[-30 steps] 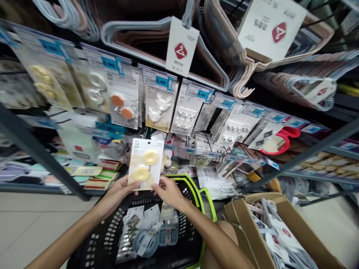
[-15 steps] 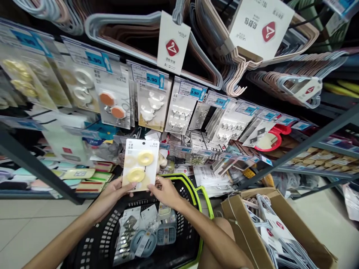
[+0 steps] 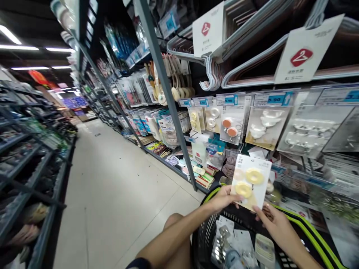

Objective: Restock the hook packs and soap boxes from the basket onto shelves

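Note:
Both hands hold a white card pack of two yellow ring-shaped hooks (image 3: 250,182) upright above the basket. My left hand (image 3: 226,198) pinches its lower left edge, thumb on the front. At the lower right corner, my right hand (image 3: 271,218) grips it with the thumb in front; its other fingers are partly hidden. Below them stands a black shopping basket (image 3: 203,233) with lime green handles (image 3: 308,231). Inside lie a pack of metal-looking hooks (image 3: 221,243), a pale green box (image 3: 264,249) and a blue round item (image 3: 233,258).
Carded hooks (image 3: 230,125) hang on the rack in front, under bundled clothes hangers (image 3: 252,52). A grey shelf post (image 3: 171,97) rises left of the basket. The tiled aisle floor (image 3: 120,194) runs between this rack and another shelf (image 3: 30,179) at far left.
My view has swung left, bringing the aisle into sight, so hands, pack and basket now appear further right. The cardboard box of hangers has left the view. Both hands still hold the pack.

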Motion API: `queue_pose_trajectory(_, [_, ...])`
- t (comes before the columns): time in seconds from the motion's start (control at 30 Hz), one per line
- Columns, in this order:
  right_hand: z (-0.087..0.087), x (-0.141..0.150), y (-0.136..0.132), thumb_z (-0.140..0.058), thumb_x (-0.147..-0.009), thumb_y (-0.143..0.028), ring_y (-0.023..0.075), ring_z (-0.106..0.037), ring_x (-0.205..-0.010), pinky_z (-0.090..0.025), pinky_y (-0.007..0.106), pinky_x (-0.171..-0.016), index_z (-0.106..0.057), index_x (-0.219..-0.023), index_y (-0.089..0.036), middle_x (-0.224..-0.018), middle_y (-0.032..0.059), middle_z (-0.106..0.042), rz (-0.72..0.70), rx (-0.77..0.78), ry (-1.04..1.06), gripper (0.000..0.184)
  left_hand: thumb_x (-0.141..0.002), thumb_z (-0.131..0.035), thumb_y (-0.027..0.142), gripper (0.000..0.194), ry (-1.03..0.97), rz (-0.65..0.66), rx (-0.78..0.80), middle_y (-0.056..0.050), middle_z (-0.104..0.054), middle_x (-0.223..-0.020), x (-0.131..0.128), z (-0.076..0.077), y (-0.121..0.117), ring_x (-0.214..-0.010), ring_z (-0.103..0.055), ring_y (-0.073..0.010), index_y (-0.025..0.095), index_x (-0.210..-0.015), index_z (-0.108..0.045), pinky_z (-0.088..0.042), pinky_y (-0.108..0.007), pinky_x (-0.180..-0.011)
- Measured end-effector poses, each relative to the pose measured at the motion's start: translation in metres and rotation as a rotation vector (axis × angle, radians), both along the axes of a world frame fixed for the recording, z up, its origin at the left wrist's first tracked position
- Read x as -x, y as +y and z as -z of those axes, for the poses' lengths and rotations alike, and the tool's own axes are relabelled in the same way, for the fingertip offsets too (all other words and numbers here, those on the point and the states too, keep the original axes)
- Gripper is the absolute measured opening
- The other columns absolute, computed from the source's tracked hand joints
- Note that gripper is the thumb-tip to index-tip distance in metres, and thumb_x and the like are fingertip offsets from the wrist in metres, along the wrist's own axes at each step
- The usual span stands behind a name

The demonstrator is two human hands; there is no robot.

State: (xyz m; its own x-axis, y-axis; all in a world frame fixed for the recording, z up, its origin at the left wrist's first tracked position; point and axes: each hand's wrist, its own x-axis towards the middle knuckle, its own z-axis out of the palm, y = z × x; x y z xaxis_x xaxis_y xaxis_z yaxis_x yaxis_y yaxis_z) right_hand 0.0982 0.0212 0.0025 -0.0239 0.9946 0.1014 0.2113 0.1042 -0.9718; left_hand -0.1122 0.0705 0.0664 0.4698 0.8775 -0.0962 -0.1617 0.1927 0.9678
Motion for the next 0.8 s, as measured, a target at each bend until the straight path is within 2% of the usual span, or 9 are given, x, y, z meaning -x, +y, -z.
queue_pose_trajectory(0.17, [0.005, 0.002, -0.001, -0.067, -0.079, -0.063, 0.023, -0.067, -0.069, -0.052, 0.03, -0.06, -0.066, -0.097, -0.018, -0.082, 0.0094, -0.074, 0.008, 0.052, -0.033, 0.049, -0.059, -0.094, 0.04, 0.059, -0.021, -0.005, -0.008, -0.011, -0.072, -0.099, 0.0, 0.003, -0.003, -0.074, -0.061, -0.0143, 0.009, -0.106, -0.076, -0.049, -0.023, -0.057])
queue_pose_trajectory(0.43, [-0.015, 0.007, -0.006, -0.057, -0.083, -0.065, 0.0229, -0.068, -0.07, -0.052, 0.029, -0.06, -0.065, -0.093, -0.018, -0.077, 0.0085, -0.073, -0.011, 0.004, -0.083, 0.049, -0.064, -0.092, 0.039, 0.058, -0.03, 0.005, -0.017, -0.013, -0.073, -0.102, 0.003, 0.008, 0.0, -0.075, -0.062, -0.0146, 0.008, -0.11, -0.075, -0.049, -0.024, -0.059])
queue_pose_trajectory(0.67, [-0.01, 0.006, -0.002, -0.063, -0.076, -0.065, 0.0246, -0.067, -0.061, -0.052, 0.032, -0.054, -0.071, -0.087, -0.021, -0.069, 0.0072, -0.073, 0.05, -0.025, -0.02, 0.046, -0.053, -0.096, 0.045, 0.064, 0.001, -0.019, 0.026, -0.014, -0.073, -0.097, -0.002, 0.009, 0.001, -0.072, -0.062, -0.0157, 0.009, -0.102, -0.078, -0.046, -0.024, -0.057])
queue_pose_trajectory(0.8, [-0.008, 0.006, 0.001, -0.063, -0.075, -0.067, 0.0272, -0.069, -0.065, -0.05, 0.033, -0.052, -0.07, -0.087, -0.022, -0.073, 0.0089, -0.074, 0.032, 0.001, -0.017, 0.047, -0.052, -0.096, 0.047, 0.065, -0.003, -0.024, 0.011, -0.014, -0.074, -0.099, -0.003, 0.009, 0.003, -0.072, -0.064, -0.0166, 0.011, -0.103, -0.078, -0.047, -0.026, -0.058])
